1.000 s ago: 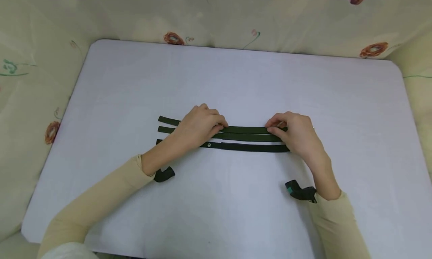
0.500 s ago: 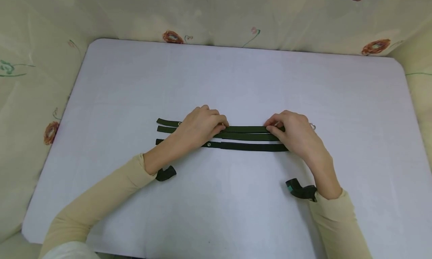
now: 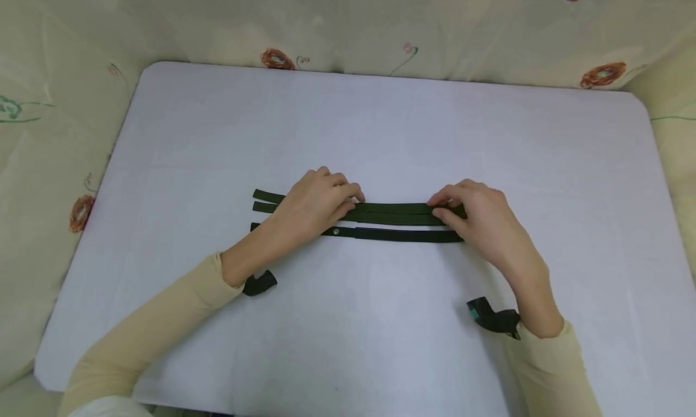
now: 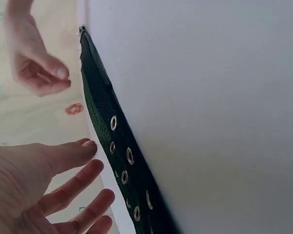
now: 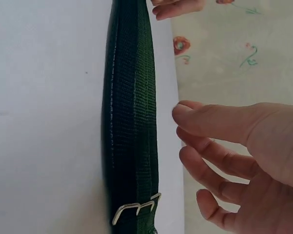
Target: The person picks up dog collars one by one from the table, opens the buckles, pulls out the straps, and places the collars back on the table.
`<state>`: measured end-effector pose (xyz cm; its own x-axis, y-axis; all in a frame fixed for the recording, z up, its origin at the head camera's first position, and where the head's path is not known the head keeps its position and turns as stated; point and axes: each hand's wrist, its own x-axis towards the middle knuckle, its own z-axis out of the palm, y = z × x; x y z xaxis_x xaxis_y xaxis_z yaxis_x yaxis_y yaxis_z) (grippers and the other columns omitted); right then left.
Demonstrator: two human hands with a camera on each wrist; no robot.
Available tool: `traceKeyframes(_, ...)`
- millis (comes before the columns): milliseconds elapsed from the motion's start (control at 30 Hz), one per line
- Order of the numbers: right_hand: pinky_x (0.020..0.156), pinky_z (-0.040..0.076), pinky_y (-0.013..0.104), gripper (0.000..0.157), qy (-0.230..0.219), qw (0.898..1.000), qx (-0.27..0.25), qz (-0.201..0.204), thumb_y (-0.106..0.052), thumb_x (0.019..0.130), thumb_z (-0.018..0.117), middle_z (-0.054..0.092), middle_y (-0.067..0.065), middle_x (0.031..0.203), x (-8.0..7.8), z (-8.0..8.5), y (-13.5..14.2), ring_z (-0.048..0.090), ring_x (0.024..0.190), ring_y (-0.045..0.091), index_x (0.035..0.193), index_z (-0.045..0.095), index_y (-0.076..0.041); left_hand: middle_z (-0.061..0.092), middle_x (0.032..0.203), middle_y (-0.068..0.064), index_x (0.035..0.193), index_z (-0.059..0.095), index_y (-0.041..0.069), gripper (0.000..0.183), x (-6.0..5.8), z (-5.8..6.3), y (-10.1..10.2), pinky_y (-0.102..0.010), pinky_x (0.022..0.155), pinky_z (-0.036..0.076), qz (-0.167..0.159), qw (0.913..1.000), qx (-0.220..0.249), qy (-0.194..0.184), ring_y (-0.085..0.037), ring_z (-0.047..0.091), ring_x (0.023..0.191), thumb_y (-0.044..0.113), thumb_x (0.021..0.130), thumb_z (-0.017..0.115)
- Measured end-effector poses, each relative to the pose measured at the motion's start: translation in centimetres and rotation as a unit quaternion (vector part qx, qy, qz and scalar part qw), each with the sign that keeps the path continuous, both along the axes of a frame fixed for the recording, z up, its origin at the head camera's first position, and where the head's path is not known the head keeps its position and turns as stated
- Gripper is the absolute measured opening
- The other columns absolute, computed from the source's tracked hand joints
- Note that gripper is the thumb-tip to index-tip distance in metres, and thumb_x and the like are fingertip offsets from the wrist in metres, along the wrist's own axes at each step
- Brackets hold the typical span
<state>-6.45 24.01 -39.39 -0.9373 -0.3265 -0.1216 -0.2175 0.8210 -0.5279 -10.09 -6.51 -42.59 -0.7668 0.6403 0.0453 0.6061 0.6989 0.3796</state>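
Observation:
Three webbing straps lie side by side across the table: a far green strap (image 3: 397, 208), a second green strap (image 3: 399, 219) close against it, and a black strap (image 3: 408, 235) a little nearer. Metal eyelets (image 4: 113, 123) run along their left part, and wire buckles (image 5: 124, 210) sit at the right ends. My left hand (image 3: 318, 202) hovers over the left half, hiding part of the straps; in the left wrist view its fingers are spread, gripping nothing. My right hand (image 3: 481, 220) hangs by the right ends, thumb and fingers loosely bent and apart from the straps.
The straps rest on a white table (image 3: 348, 344) with rounded corners. A cream curtain (image 3: 359, 24) with painted flowers surrounds the back and sides. Dark wrist devices (image 3: 493, 314) hang below both sleeves.
Earlier both hands pinched the far green strap; now they have let go. The two green straps lie closer together. The right wrist has shifted slightly right and nearer, the left slightly left.

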Motion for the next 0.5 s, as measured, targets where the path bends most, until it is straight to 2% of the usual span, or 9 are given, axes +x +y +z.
traceKeyframes(167, 0.091, 0.046, 0.043, 0.014, -0.018, 1.0, 0.006, 0.007, -0.014, 0.099, 0.08, 0.076, 0.009, 0.111, 1.4, -0.5, 0.0, 0.068, 0.101, 0.027, 0.113, 0.08, -0.015, 0.079, 0.108, -0.003, 0.114, 0.079, 0.02, 0.011, 1.7, -0.1, -0.7, -0.034, 0.079, 0.053, -0.007, 0.9991, -0.006, 0.04, -0.026, 0.064, 0.09, 0.021, 0.104, 0.074)
traceKeyframes(300, 0.093, 0.043, 0.043, 0.014, -0.001, 1.0, 0.011, -0.009, -0.013, 0.1, 0.078, 0.075, 0.009, 0.111, 1.9, -1.1, 0.1, 0.07, 0.1, 0.028, 0.114, 0.08, -0.014, 0.078, 0.109, -0.002, 0.116, 0.078, 0.017, 0.014, 2.9, -0.2, -0.8, -0.033, 0.078, 0.053, -0.007, 0.997, -0.011, 0.076, -0.025, 0.065, 0.092, 0.022, 0.106, 0.071)
traceKeyframes(400, 0.092, 0.049, 0.046, 0.015, 0.01, 1.0, 0.013, -0.015, -0.012, 0.1, 0.077, 0.076, 0.012, 0.111, 1.8, -1.4, 0.2, 0.071, 0.1, 0.03, 0.115, 0.08, -0.011, 0.079, 0.11, -0.002, 0.119, 0.079, 0.015, 0.017, 3.2, -0.4, -0.7, -0.032, 0.077, 0.053, 0.01, 0.9961, -0.023, 0.085, -0.025, 0.064, 0.091, 0.021, 0.106, 0.07)
traceKeyframes(500, 0.089, 0.056, 0.048, 0.015, -0.002, 1.0, 0.022, -0.012, -0.012, 0.101, 0.076, 0.077, 0.013, 0.113, 1.7, -1.5, 0.2, 0.071, 0.101, 0.031, 0.115, 0.08, -0.01, 0.081, 0.107, -0.001, 0.118, 0.08, 0.015, 0.017, 3.4, -0.7, -0.6, -0.032, 0.075, 0.052, 0.02, 0.996, -0.039, 0.077, -0.024, 0.064, 0.089, 0.022, 0.106, 0.07)
